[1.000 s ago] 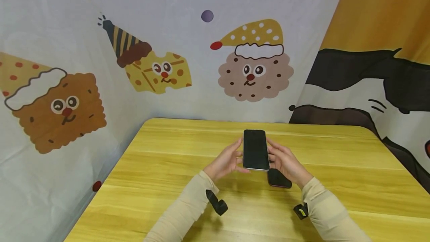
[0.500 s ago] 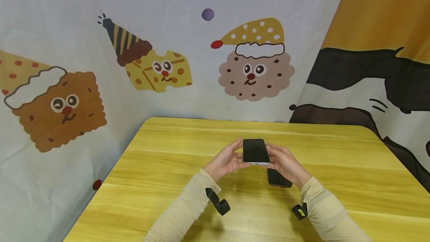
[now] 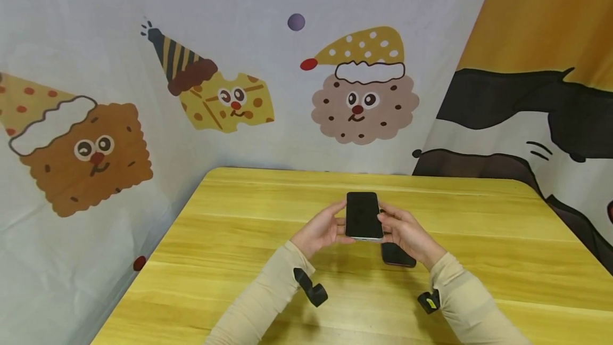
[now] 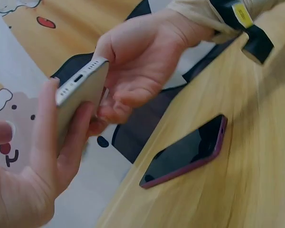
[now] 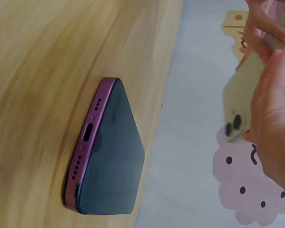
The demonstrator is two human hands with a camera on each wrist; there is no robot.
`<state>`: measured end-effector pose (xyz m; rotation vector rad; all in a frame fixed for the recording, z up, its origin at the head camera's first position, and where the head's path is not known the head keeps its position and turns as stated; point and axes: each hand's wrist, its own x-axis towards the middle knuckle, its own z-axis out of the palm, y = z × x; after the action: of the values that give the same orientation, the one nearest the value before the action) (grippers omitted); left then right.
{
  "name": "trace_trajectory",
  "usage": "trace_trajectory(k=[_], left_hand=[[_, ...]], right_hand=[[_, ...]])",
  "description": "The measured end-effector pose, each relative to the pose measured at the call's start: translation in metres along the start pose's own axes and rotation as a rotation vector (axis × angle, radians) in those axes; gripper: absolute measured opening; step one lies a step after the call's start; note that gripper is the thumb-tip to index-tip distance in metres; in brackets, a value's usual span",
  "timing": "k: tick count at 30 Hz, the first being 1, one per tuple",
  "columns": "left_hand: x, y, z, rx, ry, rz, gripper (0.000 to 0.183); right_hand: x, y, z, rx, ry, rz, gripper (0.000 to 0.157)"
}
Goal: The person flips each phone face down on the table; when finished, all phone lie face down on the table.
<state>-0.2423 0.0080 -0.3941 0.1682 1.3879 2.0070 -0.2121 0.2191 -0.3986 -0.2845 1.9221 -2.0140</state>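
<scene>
Turned more toward you, white phone (image 3: 364,220) has edges held by left fingers (image 4: 46,123) and right fingers (image 3: 390,221), maybe keeping screen (image 3: 361,209) clear.

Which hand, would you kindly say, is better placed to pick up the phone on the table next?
Probably the right hand: in the head view it is nearer the resting phone than the left hand is. Both hold the raised phone, so the left would likely support it alone.
</scene>
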Motion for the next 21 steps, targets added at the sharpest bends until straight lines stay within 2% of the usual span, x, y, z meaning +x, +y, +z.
trace_trajectory(k=[6,9,13,16,21], left_hand=[[0.001,-0.006,0.0,0.152,0.087,0.072,0.055],[0.002,-0.008,0.0,0.198,0.091,0.114,0.059],[0.001,-0.01,0.001,0.285,0.072,0.16,0.059],[0.0,-0.011,0.001,0.349,0.052,0.198,0.049],[-0.002,-0.011,0.003,0.446,0.008,0.315,0.029]], right_hand=[[-0.001,0.0,0.002,-0.103,0.018,-0.037,0.074],[-0.002,-0.001,0.002,-0.121,0.034,-0.078,0.077],[-0.006,-0.004,0.005,-0.176,0.099,-0.106,0.081],[-0.01,-0.006,0.007,-0.25,0.146,-0.122,0.075],[-0.015,-0.007,0.011,-0.356,0.213,-0.194,0.044]])
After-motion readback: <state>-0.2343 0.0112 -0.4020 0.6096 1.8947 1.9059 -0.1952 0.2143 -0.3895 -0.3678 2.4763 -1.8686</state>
